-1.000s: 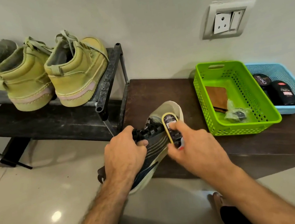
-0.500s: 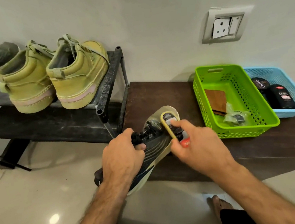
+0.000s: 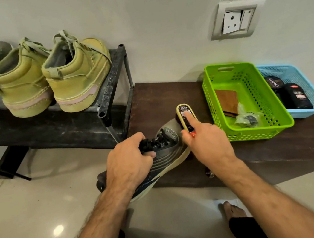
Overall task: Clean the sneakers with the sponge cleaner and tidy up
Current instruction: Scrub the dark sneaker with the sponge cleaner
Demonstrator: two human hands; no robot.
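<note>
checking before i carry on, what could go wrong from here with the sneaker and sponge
The sneaker hangs half off the bench edge, held only by the left hand at the laces; it could slip to the floor. The right hand pins the sponge at the toe with one outstretched finger, so it might skid off. The green basket sits near that elbow's path.

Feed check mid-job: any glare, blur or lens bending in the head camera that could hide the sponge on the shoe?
Head view: sponge cleaner and sneaker are sharp and evenly lit; glare is only a small spot on the floor tile, far from the work; wide-angle bending curves the shoe rack and wall socket; soft shadow lies under the forearms.
</note>
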